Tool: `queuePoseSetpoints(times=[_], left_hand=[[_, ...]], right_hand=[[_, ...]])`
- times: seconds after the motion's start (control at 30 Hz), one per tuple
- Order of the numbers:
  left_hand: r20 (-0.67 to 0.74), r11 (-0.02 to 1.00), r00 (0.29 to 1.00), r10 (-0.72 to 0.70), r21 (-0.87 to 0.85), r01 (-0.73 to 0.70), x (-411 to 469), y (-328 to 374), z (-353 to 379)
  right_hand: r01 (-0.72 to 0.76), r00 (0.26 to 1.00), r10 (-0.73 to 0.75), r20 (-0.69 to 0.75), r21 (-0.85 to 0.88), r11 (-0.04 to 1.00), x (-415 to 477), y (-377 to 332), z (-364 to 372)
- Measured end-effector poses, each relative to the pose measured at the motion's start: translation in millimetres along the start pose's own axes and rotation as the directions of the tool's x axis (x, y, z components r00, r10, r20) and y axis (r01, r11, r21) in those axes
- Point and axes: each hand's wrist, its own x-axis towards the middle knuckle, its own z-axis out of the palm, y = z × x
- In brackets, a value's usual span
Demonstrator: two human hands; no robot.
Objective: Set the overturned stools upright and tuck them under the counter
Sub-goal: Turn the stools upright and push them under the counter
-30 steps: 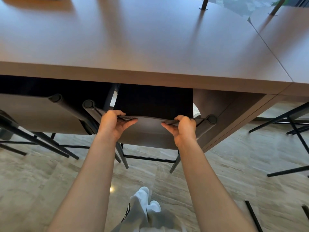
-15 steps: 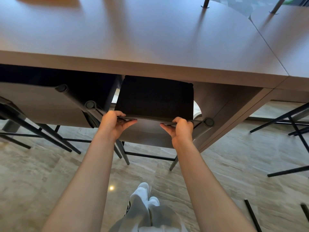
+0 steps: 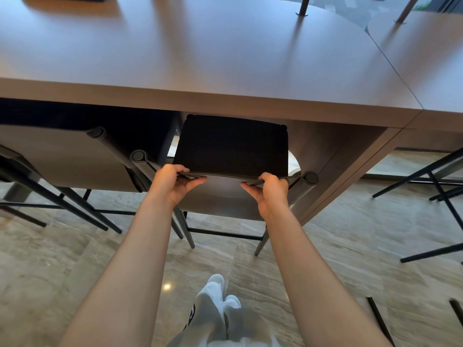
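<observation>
An upright stool with a black seat (image 3: 231, 145) and a low grey backrest (image 3: 223, 194) stands in front of me, its seat partly under the brown counter (image 3: 225, 58). My left hand (image 3: 172, 182) grips the top edge of the backrest near its left post. My right hand (image 3: 271, 190) grips the same edge near the right post. A second stool (image 3: 70, 159) stands upright to the left, its seat hidden beneath the counter.
The counter's side panel (image 3: 350, 169) stands close to the held stool's right. Black metal legs of other stools (image 3: 431, 176) lie at the right, over the marble floor (image 3: 325, 259). More black bars (image 3: 375, 311) show at the lower right. My leg (image 3: 215, 309) is below.
The view has shifted, so more of the black seat shows in front of the counter edge. Both hands keep their grip on the backrest.
</observation>
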Motion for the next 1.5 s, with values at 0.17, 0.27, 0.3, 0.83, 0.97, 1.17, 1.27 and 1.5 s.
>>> queuePoseSetpoints(times=[0.17, 0.27, 0.3, 0.83, 0.97, 1.17, 1.27, 1.5], left_hand=[[-0.009, 1.0, 1.0, 0.001, -0.001, -0.001, -1, -1, -1], [-0.005, 1.0, 1.0, -0.003, -0.007, 0.003, -3, 0, -1], [0.001, 1.0, 1.0, -0.009, -0.015, 0.009, -4, 0, -1], [0.057, 0.982, 0.996, -0.071, -0.173, 0.08, -32, -19, 0], [0.076, 0.996, 0.995, -0.064, -0.059, 0.068, -44, -26, 1], [0.282, 0.983, 0.95, -0.13, 0.164, 0.085, -69, -33, -14], [0.367, 0.965, 0.917, -0.158, 0.256, 0.064, -86, -37, -23], [0.473, 0.897, 0.842, -0.26, 0.441, 0.029, -136, -66, -41]], right_hand=[[0.0, 1.0, 0.0, 0.017, 0.004, 1.0, 0, 0, -2], [0.0, 1.0, 0.0, 0.021, -0.005, 1.0, 0, 1, -2], [-0.003, 1.0, 0.003, 0.02, -0.006, 1.0, 0, 0, -2], [-0.032, 0.993, 0.066, 0.1, -0.307, 0.951, -25, -13, -38], [0.044, 0.997, -0.023, 0.076, -0.282, 0.958, -46, -7, -50], [0.196, 0.979, -0.202, -0.027, -0.143, 0.97, -100, 30, -74], [0.237, 0.967, -0.239, -0.094, -0.029, 0.971, -130, 54, -86], [0.304, 0.933, -0.253, -0.257, 0.185, 0.934, -204, 102, -128]])
